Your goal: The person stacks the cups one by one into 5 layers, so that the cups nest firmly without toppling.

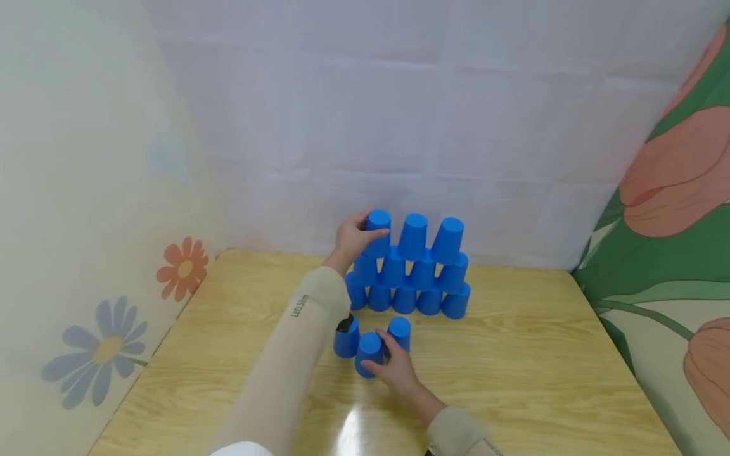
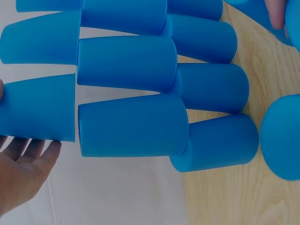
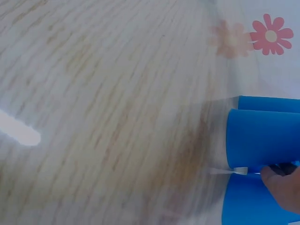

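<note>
Upside-down blue cups form a tiered wall, with several in the bottom row (image 1: pixel 403 301) and several in the middle row (image 1: pixel 422 273). Two cups (image 1: pixel 413 237) stand on the top tier. At its left end, my left hand (image 1: pixel 350 242) grips another blue cup (image 2: pixel 37 110) between thumb and fingers; a thin gap shows between its rim and the cup below (image 2: pixel 133 126). Nearer me, my right hand (image 1: pixel 400 372) grips an inverted blue cup (image 1: pixel 369 352) by its sides. In the right wrist view, only part of that hand (image 3: pixel 285 190) shows, beside two cups.
Two more inverted cups, one on the left (image 1: pixel 345 342) and one on the right (image 1: pixel 400 332), flank the cup at my right hand. All stand on a wood-grain table (image 1: pixel 513 373). A pale cloth-like backdrop (image 1: pixel 513 139) rises behind the wall of cups.
</note>
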{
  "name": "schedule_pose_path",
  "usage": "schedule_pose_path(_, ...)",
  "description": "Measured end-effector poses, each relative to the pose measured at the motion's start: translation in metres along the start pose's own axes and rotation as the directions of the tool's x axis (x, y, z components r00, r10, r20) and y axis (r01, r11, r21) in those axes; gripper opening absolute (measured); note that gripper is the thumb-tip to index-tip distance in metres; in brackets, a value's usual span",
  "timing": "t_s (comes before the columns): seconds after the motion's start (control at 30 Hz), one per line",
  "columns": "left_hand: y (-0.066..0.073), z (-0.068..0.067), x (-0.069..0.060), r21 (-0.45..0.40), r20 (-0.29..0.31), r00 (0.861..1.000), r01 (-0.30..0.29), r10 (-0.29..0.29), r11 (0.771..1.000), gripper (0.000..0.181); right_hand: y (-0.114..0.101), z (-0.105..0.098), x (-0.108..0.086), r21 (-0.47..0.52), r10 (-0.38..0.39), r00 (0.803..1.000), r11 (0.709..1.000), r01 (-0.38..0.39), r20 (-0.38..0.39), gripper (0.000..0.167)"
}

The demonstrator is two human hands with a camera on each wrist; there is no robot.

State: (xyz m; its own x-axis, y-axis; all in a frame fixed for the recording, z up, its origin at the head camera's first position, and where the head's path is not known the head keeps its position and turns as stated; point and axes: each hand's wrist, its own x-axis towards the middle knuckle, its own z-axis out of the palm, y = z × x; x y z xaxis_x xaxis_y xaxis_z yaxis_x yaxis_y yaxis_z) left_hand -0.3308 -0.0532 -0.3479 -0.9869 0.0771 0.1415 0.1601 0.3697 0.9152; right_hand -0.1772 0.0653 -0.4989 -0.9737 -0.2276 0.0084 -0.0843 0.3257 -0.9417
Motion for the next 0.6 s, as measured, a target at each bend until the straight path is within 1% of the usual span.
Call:
schedule_pose_path(0.17, 0.0, 0.002, -0.002, -0.002, -0.003, 1.0, 0.015, -0.015, 1.0, 0.056, 0.006, 0.007, 0.001, 0.015, 0.009, 0.999, 1.0, -0.008, -0.043, 0.064)
schedule_pose_path(0.3, -0.001, 0.003, -0.002, -0.008, -0.003, 0.999, 0.038, -0.038, 0.999, 0.058, 0.01, 0.01, 0.001, 0.028, 0.014, 0.998, 1.0, -0.012, -0.055, 0.062)
schedule_pose_path(0.4, -0.002, 0.004, -0.002, -0.023, -0.006, 0.999, 0.049, -0.049, 0.999, 0.059, 0.012, 0.012, 0.001, 0.037, -0.002, 0.998, 0.999, 0.004, -0.06, 0.058)
schedule_pose_path(0.53, -0.003, 0.005, -0.002, -0.041, -0.018, 0.999, 0.045, -0.046, 0.998, 0.061, 0.014, 0.014, 0.001, 0.04, -0.03, 0.997, 0.999, 0.033, -0.073, 0.054)
schedule_pose_path(0.6, -0.004, 0.006, -0.002, -0.046, -0.025, 0.999, 0.043, -0.045, 0.998, 0.06, 0.014, 0.015, 0.001, 0.035, -0.028, 0.996, 0.999, 0.031, -0.079, 0.052)
